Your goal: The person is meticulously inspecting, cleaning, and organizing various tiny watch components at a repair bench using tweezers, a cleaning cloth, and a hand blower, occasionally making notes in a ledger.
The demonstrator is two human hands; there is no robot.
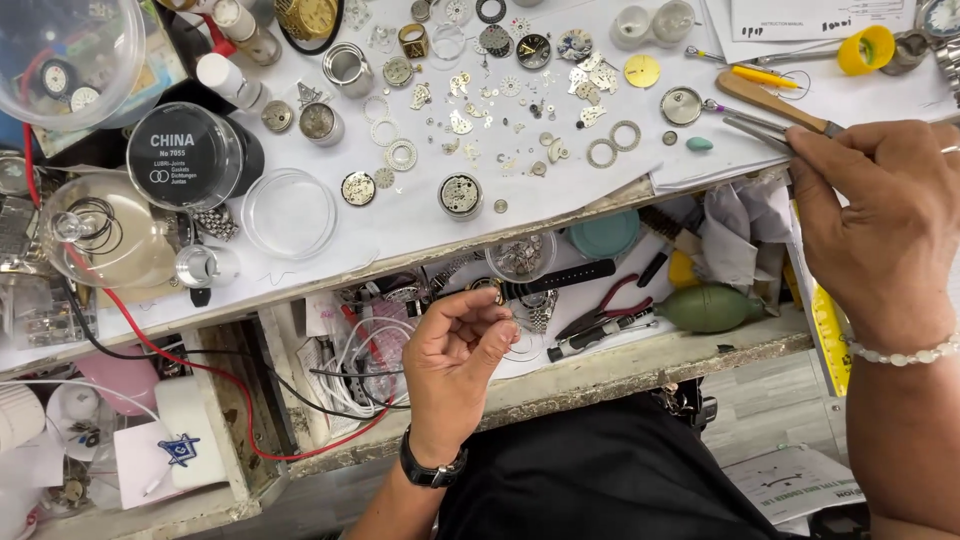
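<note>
Left hand [455,345] pinches a small gold-coloured ring-shaped watch part [488,287] between thumb and fingertips, held above the open drawer [640,365] in front of the desk [330,225]. Fingers curled tight around it; the exact kind of part is too small to tell. Black wristwatch on that wrist.

Right hand [880,225] is closed on steel tweezers [752,127], tips pointing left over the white paper at the desk's right edge, near a small teal blob [699,144] and a wooden-handled tool [775,102]. White bead bracelet on that wrist.

Just behind the left hand in the drawer: a black watch strap [565,275], a metal bracelet piece, red-handled pliers [610,303], a green rubber blower [708,308] (to the right of the pliers).

On the desk: scattered gears, bridges and rings, a round watch movement [460,194], a clear dish [290,212], a black-lidded round tin [184,156], a yellow tape roll [865,49]. Red wire [150,345] runs down the left side.
</note>
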